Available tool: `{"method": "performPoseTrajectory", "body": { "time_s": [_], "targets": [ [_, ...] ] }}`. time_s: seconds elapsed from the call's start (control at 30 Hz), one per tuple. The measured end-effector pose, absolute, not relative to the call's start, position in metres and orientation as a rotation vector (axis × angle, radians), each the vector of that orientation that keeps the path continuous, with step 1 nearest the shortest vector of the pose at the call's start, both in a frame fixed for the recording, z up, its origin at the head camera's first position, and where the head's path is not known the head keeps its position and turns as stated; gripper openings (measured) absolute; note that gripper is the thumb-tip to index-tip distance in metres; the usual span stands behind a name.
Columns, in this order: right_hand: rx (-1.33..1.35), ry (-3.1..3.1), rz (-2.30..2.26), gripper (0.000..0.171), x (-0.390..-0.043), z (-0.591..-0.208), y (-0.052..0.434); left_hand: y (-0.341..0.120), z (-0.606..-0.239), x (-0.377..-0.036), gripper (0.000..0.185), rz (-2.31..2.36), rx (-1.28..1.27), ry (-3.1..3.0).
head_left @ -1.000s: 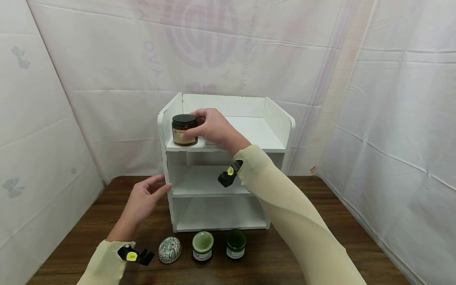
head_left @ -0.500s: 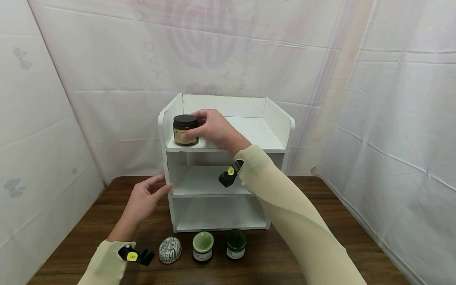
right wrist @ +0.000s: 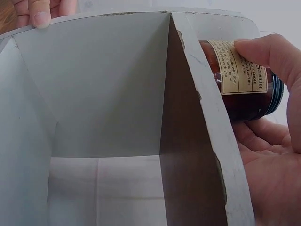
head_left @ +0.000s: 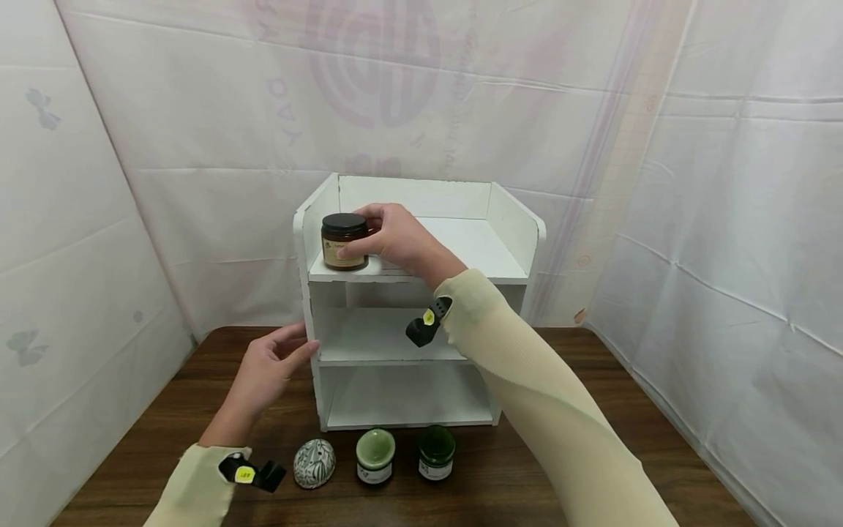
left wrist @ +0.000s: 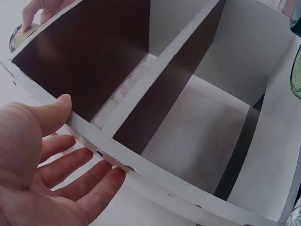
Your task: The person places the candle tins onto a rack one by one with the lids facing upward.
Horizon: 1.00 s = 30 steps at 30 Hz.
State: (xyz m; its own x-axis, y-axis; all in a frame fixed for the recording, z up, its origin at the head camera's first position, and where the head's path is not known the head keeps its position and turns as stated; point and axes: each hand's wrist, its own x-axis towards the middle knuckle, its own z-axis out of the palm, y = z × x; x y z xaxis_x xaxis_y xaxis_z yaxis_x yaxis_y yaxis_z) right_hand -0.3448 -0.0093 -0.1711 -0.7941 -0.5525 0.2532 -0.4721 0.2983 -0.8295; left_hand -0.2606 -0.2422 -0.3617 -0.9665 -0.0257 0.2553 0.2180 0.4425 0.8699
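A brown jar (head_left: 343, 242) with a black lid and a paper label stands at the front left of the top tier of a white shelf unit (head_left: 512, 234). My right hand (head_left: 390, 236) grips the jar (right wrist: 242, 80), thumb on the label and fingers round its far side. My left hand (head_left: 271, 368) presses flat against the unit's left side wall at middle-shelf height, fingers straight, thumb over the front edge (left wrist: 56, 117). The white shelf unit (left wrist: 141, 160) fills the left wrist view.
On the dark wooden table (head_left: 632, 424) in front of the unit stand a patterned ceramic egg-shaped piece (head_left: 314, 462), a light green jar (head_left: 375, 454) and a dark green jar (head_left: 436, 451). White sheeting encloses the table on all sides.
The jar and my right hand have shifted very slightly right on the top tier. My left hand has stayed against the side wall.
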Motion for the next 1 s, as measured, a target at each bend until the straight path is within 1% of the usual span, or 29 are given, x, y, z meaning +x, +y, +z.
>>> {"method": "performPoseTrajectory", "body": {
  "time_s": [0.17, 0.47, 1.0],
  "targets": [
    [-0.97, 2.436, -1.568, 0.056, -0.343, -0.171, -0.007, -0.242, -0.362, -0.261, 0.067, -1.534, -0.168, -2.465],
    [-0.936, 2.408, -1.625, 0.074, -0.339, -0.167, 0.001, -0.24, -0.361, -0.26, 0.066, -1.546, -0.162, -2.468],
    [-0.914, 2.307, -1.827, 0.069, -0.332, -0.167, 0.019, -0.24, -0.36, -0.261, 0.067, -1.561, -0.159, -2.462]
  ]
}}
